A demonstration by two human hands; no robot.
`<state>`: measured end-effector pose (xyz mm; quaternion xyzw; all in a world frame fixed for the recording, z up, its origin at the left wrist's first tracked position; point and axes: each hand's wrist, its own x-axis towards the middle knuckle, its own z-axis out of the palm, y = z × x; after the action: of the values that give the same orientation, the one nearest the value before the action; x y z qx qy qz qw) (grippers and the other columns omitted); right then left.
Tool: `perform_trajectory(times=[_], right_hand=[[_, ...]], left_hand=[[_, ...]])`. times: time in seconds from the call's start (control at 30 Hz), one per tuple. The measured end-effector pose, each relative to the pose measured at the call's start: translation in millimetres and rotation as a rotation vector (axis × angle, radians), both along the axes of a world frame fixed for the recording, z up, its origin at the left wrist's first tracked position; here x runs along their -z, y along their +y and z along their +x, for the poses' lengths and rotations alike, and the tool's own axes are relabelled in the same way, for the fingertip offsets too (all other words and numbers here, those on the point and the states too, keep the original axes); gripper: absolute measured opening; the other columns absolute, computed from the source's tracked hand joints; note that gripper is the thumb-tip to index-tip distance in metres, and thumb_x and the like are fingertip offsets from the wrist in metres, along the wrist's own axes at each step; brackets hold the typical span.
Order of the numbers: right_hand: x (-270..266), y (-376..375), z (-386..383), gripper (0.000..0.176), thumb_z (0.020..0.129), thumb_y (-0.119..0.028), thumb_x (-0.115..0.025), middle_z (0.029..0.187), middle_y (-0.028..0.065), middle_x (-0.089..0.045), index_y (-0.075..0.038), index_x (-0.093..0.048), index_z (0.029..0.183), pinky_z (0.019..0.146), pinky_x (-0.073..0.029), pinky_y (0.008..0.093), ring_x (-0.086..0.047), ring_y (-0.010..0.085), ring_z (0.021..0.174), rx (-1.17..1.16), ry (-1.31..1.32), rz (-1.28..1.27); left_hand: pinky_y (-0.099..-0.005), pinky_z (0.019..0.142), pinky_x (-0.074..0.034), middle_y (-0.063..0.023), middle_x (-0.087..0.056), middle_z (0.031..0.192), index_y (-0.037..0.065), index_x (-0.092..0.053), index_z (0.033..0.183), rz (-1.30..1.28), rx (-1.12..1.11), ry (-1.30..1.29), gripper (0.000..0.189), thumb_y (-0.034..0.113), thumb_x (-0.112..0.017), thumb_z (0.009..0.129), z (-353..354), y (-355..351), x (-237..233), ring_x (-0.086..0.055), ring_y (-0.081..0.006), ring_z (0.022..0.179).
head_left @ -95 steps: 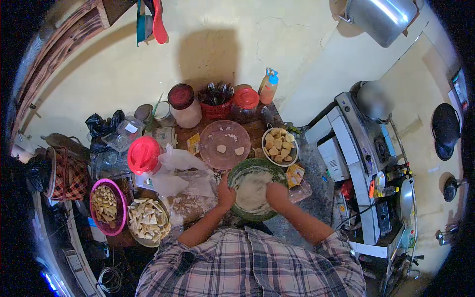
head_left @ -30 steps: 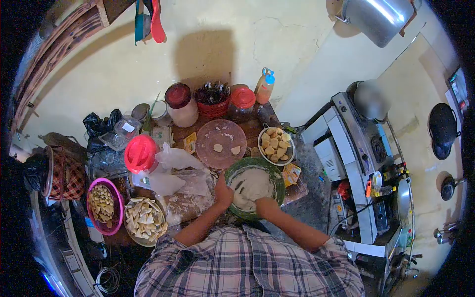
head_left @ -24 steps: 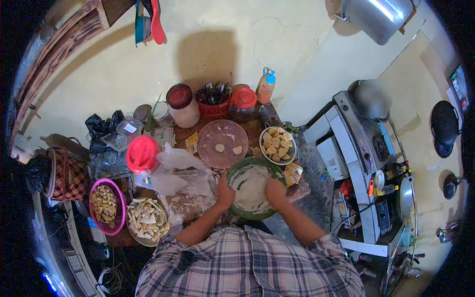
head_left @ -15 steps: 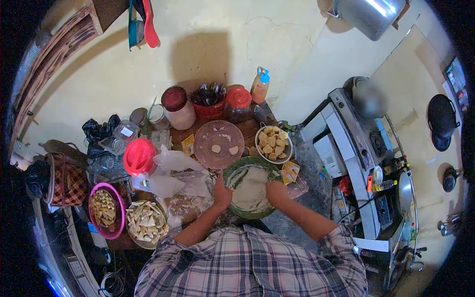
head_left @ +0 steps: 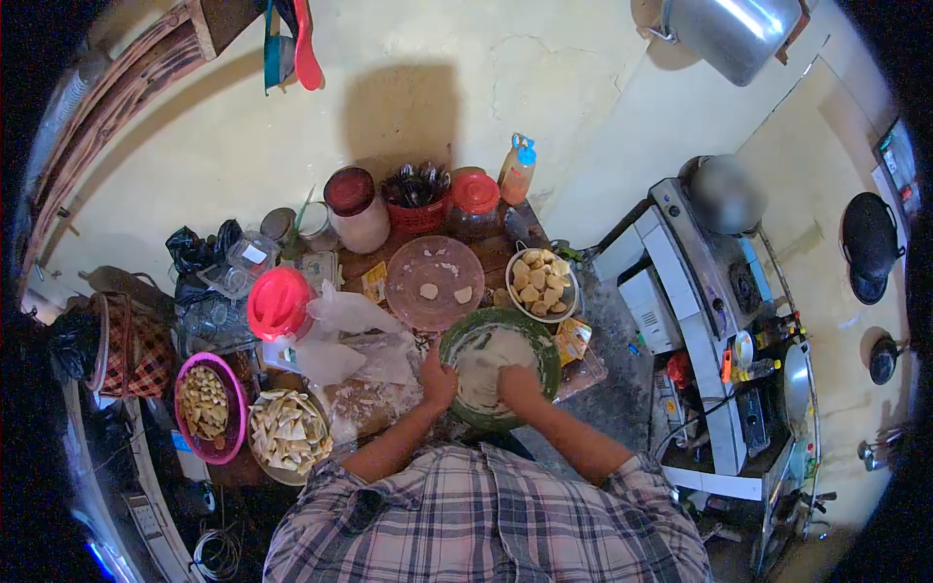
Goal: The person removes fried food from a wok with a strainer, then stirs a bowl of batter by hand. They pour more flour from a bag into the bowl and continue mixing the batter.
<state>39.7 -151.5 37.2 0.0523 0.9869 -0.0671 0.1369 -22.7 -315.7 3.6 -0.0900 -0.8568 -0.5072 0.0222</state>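
Note:
A green bowl (head_left: 546, 374) stands at the table's near edge with pale, floury dough (head_left: 481, 377) inside. My left hand (head_left: 438, 382) is closed on the bowl's left rim. Inside the bowl, my right hand (head_left: 518, 388) presses into the dough with its fingers curled; the fingertips are hidden. Just behind the bowl lies a round pinkish lid (head_left: 434, 277) with two small pale pieces on it. A white colander (head_left: 575, 291) of light brown pieces sits to the right of the lid.
Floury plastic bags (head_left: 340, 355), a red-lidded container (head_left: 279, 304), a pink basket (head_left: 242, 428) and a bowl of cut pieces (head_left: 289, 437) stand left. Jars (head_left: 356, 219) and a bottle (head_left: 517, 175) line the back. A stove (head_left: 705, 257) is on the right.
My right hand has moved left from the bowl's right rim into the dough. My left hand stays at the left rim. The view has shifted slightly.

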Motion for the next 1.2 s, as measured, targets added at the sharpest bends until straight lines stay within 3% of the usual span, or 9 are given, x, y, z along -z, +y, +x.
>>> perform_trajectory(times=[0.13, 0.23, 0.4, 0.5, 0.7, 0.9, 1.0, 1.13, 1.2], right_hand=[[-43, 39, -11, 0.014, 0.071, -0.012, -0.050, 0.072, 0.0172, -0.060, -0.004, -0.061, 0.072, 0.056, -0.049, 0.0419, -0.061, 0.0319, 0.066, 0.132, 0.069, -0.005], [-22, 13, 10, 0.015, 0.071, -0.012, -0.050, 0.074, 0.0182, -0.060, -0.003, -0.061, 0.073, 0.058, -0.049, 0.0432, -0.061, 0.0324, 0.070, 0.187, 0.078, -0.063], [-50, -12, 40, 0.014, 0.070, -0.013, -0.051, 0.070, 0.0162, -0.060, -0.003, -0.061, 0.068, 0.058, -0.048, 0.0459, -0.060, 0.0316, 0.069, -0.191, -0.203, -0.033], [-94, 29, 19, 0.015, 0.070, -0.014, -0.051, 0.068, 0.0152, -0.059, -0.003, -0.061, 0.069, 0.059, -0.049, 0.0444, -0.060, 0.0309, 0.069, -0.122, -0.211, 0.096], [34, -7, -1, 0.015, 0.069, -0.015, -0.051, 0.068, 0.0165, -0.059, -0.004, -0.060, 0.066, 0.058, -0.049, 0.0408, -0.060, 0.0313, 0.065, 0.185, 0.197, 0.007], [-41, 16, 45, 0.012, 0.069, -0.013, -0.054, 0.069, 0.0167, -0.059, -0.003, -0.059, 0.065, 0.058, -0.050, 0.0393, -0.060, 0.0299, 0.067, -0.285, -0.129, -0.031], [-56, 38, 18, 0.013, 0.071, -0.013, -0.053, 0.069, 0.0163, -0.060, -0.004, -0.059, 0.064, 0.056, -0.049, 0.0405, -0.060, 0.0295, 0.065, -0.153, -0.228, 0.101], [0, 0, -8, 0.014, 0.072, -0.012, -0.052, 0.068, 0.0151, -0.060, -0.005, -0.060, 0.063, 0.052, -0.048, 0.0410, -0.061, 0.0285, 0.062, 0.194, 0.228, 0.051], [18, -29, -3, 0.014, 0.072, -0.012, -0.052, 0.064, 0.0137, -0.059, -0.006, -0.060, 0.062, 0.050, -0.048, 0.0401, -0.060, 0.0284, 0.059, 0.070, 0.213, 0.022]], left_hand=[[-0.0405, 0.089, -0.035, -0.0269, -0.046, 0.112, -0.002, -0.035, 0.124, 0.030, 0.035, -0.010, 0.061, -0.009, -0.040, 0.064, 0, -2, -11, -0.045, -0.0401, 0.104], [-0.0410, 0.088, -0.035, -0.0266, -0.046, 0.113, -0.001, -0.034, 0.125, 0.063, 0.032, -0.044, 0.062, -0.009, -0.040, 0.064, 0, 1, -14, -0.045, -0.0398, 0.104], [-0.0416, 0.089, -0.035, -0.0277, -0.046, 0.113, -0.003, -0.034, 0.124, 0.054, 0.017, -0.149, 0.060, -0.009, -0.041, 0.064, -2, -2, 11, -0.045, -0.0395, 0.105], [-0.0408, 0.090, -0.035, -0.0286, -0.045, 0.113, -0.006, -0.036, 0.122, 0.005, 0.017, -0.053, 0.058, -0.008, -0.041, 0.064, -1, -1, -2, -0.044, -0.0397, 0.105], [-0.0398, 0.092, -0.033, -0.0285, -0.046, 0.112, -0.007, -0.036, 0.120, 0.043, -0.004, -0.104, 0.057, -0.007, -0.042, 0.064, 0, 1, -8, -0.044, -0.0398, 0.106], [-0.0403, 0.092, -0.033, -0.0281, -0.047, 0.110, -0.006, -0.036, 0.120, -0.019, -0.030, -0.079, 0.057, -0.007, -0.041, 0.063, 3, 1, -15, -0.044, -0.0402, 0.105], [-0.0404, 0.091, -0.033, -0.0284, -0.047, 0.110, -0.006, -0.036, 0.120, -0.048, -0.020, 0.031, 0.058, -0.007, -0.041, 0.062, 3, 0, -3, -0.044, -0.0407, 0.104], [-0.0407, 0.090, -0.034, -0.0286, -0.047, 0.109, -0.006, -0.037, 0.119, 0.029, -0.013, -0.009, 0.057, -0.007, -0.041, 0.062, 3, 1, 0, -0.045, -0.0409, 0.103], [-0.0405, 0.090, -0.034, -0.0285, -0.047, 0.109, -0.006, -0.036, 0.120, 0.036, 0.027, -0.083, 0.058, -0.007, -0.041, 0.062, 1, 1, -6, -0.045, -0.0404, 0.102]])
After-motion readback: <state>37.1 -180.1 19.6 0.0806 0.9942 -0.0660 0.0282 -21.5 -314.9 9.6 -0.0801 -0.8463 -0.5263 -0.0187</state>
